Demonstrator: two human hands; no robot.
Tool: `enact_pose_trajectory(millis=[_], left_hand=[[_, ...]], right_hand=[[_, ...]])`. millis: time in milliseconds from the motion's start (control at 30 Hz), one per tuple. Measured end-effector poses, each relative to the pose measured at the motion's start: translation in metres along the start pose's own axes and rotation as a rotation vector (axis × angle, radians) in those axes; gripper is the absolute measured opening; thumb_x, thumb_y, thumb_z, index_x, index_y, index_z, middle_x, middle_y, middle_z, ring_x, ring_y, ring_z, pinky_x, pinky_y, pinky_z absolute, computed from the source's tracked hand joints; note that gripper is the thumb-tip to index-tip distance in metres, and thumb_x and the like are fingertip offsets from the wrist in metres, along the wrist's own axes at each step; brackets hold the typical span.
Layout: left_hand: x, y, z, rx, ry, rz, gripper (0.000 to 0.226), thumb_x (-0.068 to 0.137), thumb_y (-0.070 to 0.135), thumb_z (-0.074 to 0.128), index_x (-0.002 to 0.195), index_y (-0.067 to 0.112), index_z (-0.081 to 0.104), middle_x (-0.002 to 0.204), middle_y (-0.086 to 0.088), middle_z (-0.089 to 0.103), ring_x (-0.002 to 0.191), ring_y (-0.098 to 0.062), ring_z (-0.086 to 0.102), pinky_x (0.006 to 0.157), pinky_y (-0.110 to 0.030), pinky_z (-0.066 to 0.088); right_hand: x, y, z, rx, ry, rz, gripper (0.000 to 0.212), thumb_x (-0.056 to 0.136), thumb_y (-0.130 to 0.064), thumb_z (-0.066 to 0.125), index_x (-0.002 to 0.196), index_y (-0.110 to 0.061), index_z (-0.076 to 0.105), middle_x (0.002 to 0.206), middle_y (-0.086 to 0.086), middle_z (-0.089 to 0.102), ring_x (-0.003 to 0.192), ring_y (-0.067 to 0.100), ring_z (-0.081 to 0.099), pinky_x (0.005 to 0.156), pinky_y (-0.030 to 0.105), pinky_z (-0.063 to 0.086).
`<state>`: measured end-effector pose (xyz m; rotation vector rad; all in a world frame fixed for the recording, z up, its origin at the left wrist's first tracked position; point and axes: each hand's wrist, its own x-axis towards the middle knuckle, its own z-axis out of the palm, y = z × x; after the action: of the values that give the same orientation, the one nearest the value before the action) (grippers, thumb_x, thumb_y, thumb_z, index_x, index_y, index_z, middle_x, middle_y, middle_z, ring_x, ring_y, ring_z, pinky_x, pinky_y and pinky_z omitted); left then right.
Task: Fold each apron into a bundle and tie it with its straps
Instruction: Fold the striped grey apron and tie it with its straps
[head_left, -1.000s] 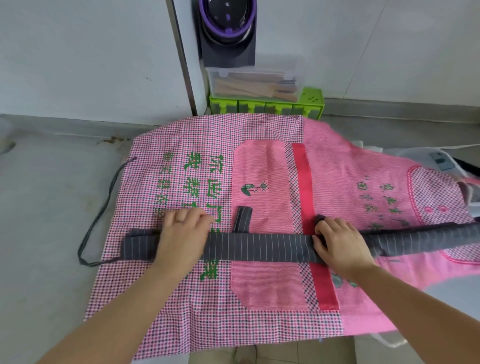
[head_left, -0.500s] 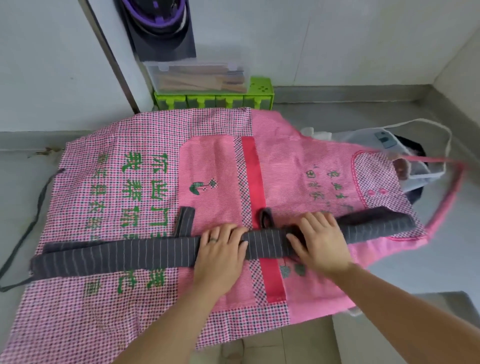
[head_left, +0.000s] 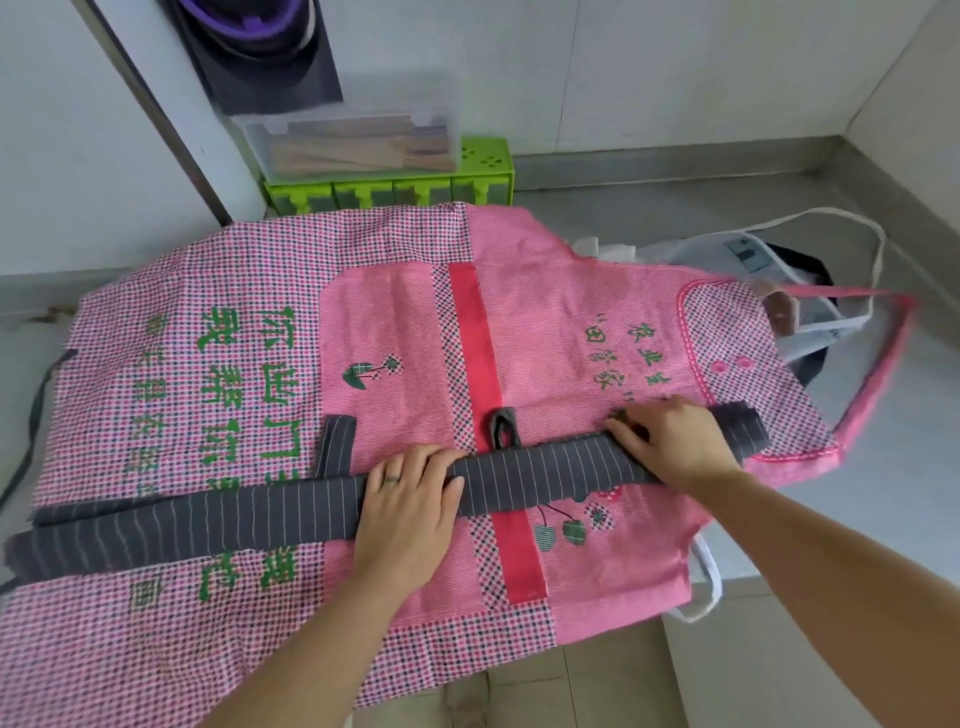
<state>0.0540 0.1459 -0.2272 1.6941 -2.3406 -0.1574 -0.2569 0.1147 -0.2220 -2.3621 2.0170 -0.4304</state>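
Both hands have slid to the right along the grey striped apron (head_left: 545, 467), which lies folded into a long thin band across the pink apron (head_left: 260, 338) on the table (head_left: 675, 208); the left hand (head_left: 410, 499) presses flat on the band, fingers straight; the right hand (head_left: 680, 441) rests near its right end, fingers bent over the far edge; I cannot tell if it pinches.
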Motion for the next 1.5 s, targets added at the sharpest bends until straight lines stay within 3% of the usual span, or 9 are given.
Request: enact_pose_trajectory(millis=[133, 267, 367, 500, 600, 967, 1167, 1333, 1500], left_hand=[[0.006, 0.006, -0.004, -0.087, 0.027, -0.105, 0.042, 0.097, 0.04, 0.025, 0.107, 0.023, 0.062, 0.105, 0.006, 0.058, 0.096, -0.019, 0.056, 0.088, -0.037, 0.043], [0.015, 0.015, -0.011, 0.079, -0.106, -0.144, 0.035, 0.093, 0.046, 0.03, 0.103, 0.023, 0.054, 0.104, 0.003, 0.053, 0.097, -0.021, 0.048, 0.086, -0.038, 0.037], [0.021, 0.017, -0.014, 0.172, -0.224, -0.152, 0.034, 0.095, 0.049, 0.028, 0.107, 0.023, 0.046, 0.111, 0.004, 0.05, 0.102, -0.02, 0.043, 0.087, -0.038, 0.03], [0.025, 0.014, -0.019, 0.211, -0.255, -0.098, 0.039, 0.096, 0.047, 0.031, 0.116, 0.017, 0.046, 0.119, -0.001, 0.049, 0.109, -0.024, 0.045, 0.092, -0.039, 0.031], [0.025, -0.002, -0.023, 0.125, -0.22, -0.039, 0.042, 0.096, 0.04, 0.019, 0.111, 0.017, 0.051, 0.116, 0.0, 0.052, 0.105, -0.021, 0.049, 0.091, -0.036, 0.037], [0.03, -0.017, -0.023, 0.13, -0.244, -0.057, 0.056, 0.097, 0.047, 0.013, 0.103, 0.019, 0.06, 0.108, 0.003, 0.059, 0.105, -0.02, 0.05, 0.094, -0.039, 0.031], [0.022, -0.03, -0.023, -0.156, -0.125, 0.062, 0.04, 0.097, 0.042, 0.016, 0.074, 0.023, 0.043, 0.071, 0.007, 0.058, 0.072, -0.015, 0.052, 0.081, -0.036, 0.039], [0.023, -0.028, -0.051, -0.583, -0.131, 0.009, 0.035, 0.098, 0.038, 0.034, 0.069, 0.02, 0.04, 0.058, 0.01, 0.047, 0.058, -0.01, 0.047, 0.063, -0.028, 0.038], [0.039, 0.006, -0.158, -1.232, 0.074, -0.146, 0.034, 0.099, 0.025, 0.045, 0.066, 0.018, 0.045, 0.058, 0.013, 0.05, 0.058, 0.002, 0.047, 0.06, -0.014, 0.04]], right_hand=[[0.003, 0.003, 0.002, -0.066, -0.012, 0.092, 0.035, 0.086, -0.051, 0.054, 0.072, -0.021, 0.044, 0.077, -0.002, 0.053, 0.075, 0.021, 0.049, 0.079, 0.04, 0.038], [0.011, -0.024, -0.006, -0.283, 0.104, 0.001, 0.029, 0.087, -0.037, 0.041, 0.073, -0.015, 0.055, 0.073, 0.003, 0.061, 0.07, 0.026, 0.055, 0.073, 0.039, 0.038], [0.007, -0.069, -0.002, -0.075, 0.25, -0.123, 0.022, 0.089, -0.026, 0.044, 0.079, -0.014, 0.06, 0.076, 0.002, 0.061, 0.071, 0.024, 0.055, 0.07, 0.036, 0.037], [0.004, -0.131, 0.025, 0.166, 0.114, -0.436, 0.016, 0.092, -0.021, 0.045, 0.095, -0.016, 0.06, 0.087, 0.0, 0.06, 0.079, 0.02, 0.05, 0.072, 0.033, 0.038], [0.012, -0.137, 0.032, 0.145, 0.05, -0.365, 0.025, 0.092, -0.024, 0.041, 0.1, -0.014, 0.062, 0.094, 0.001, 0.059, 0.087, 0.021, 0.051, 0.079, 0.031, 0.038], [0.031, -0.157, 0.026, -0.047, -0.063, -0.331, 0.026, 0.083, -0.036, 0.04, 0.072, -0.017, 0.055, 0.072, -0.001, 0.058, 0.068, 0.02, 0.051, 0.071, 0.032, 0.027], [0.035, -0.168, 0.024, 0.075, -0.074, -0.449, 0.026, 0.088, -0.03, 0.039, 0.075, -0.017, 0.056, 0.075, -0.004, 0.054, 0.072, 0.015, 0.044, 0.075, 0.03, 0.03], [0.045, -0.179, 0.002, 0.463, -0.333, -0.363, 0.038, 0.091, -0.032, 0.026, 0.069, -0.012, 0.05, 0.061, 0.003, 0.055, 0.056, 0.016, 0.045, 0.063, 0.028, 0.032], [0.064, -0.216, -0.09, 0.95, -0.127, -0.17, 0.044, 0.091, -0.034, 0.03, 0.064, -0.002, 0.041, 0.059, 0.001, 0.042, 0.055, 0.01, 0.039, 0.055, 0.028, 0.037]])
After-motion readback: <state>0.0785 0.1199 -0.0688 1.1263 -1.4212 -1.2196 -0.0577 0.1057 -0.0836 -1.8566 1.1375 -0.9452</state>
